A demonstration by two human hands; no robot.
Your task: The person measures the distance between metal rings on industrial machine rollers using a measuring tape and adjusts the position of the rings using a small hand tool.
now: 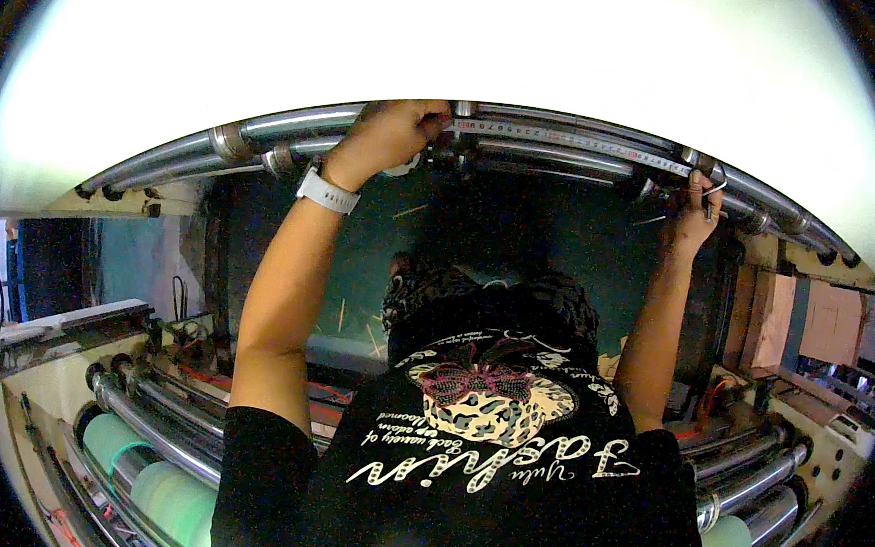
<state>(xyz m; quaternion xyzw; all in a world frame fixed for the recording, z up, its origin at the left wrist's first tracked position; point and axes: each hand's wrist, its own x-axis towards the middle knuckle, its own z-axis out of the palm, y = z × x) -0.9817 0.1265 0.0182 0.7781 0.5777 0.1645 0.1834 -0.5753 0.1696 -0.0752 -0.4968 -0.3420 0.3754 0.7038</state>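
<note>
My left hand [398,131], with a white watch on the wrist, is closed over a steel roller [567,121] at the top of the machine and pins one end of a measuring tape [576,140] there. The tape runs rightward along the roller. My right hand [697,211] pinches the tape's far end, next to a small metal hook, against the same set of rollers. Both arms reach up and forward from my black printed shirt [486,457].
Several more shiny steel rollers [148,416] cross at the lower left and lower right, with pale green rolls [169,493] beneath them. A dark green floor [520,228] lies under the machine frame. Cardboard-coloured panels [825,322] stand at the right.
</note>
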